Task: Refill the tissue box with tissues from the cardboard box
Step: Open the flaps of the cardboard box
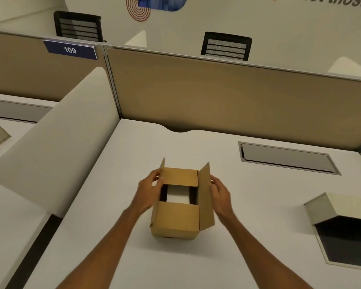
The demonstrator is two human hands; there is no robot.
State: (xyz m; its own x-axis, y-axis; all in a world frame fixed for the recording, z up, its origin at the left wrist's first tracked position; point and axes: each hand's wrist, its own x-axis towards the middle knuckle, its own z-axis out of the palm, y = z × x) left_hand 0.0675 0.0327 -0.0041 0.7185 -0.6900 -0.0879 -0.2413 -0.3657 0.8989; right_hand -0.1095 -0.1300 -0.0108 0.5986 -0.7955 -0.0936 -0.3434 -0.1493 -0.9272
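Note:
A brown cardboard box (176, 221) stands on the white desk in the middle of the view, its top flaps partly folded back. Through the opening I see white tissues (178, 195) inside. My left hand (149, 191) holds the left flap near the box's far left corner, with fingers curled on its edge. My right hand (220, 196) rests against the outside of the raised right flap, fingers spread. The tissue box (342, 207), pale with a dark open inside, lies at the right edge with its lid lifted.
A tan partition panel (217, 94) closes off the back of the desk. A rounded white divider (56, 142) stands on the left. A grey cable hatch (288, 157) is set into the desk at the back right. Two black chairs show beyond the partition.

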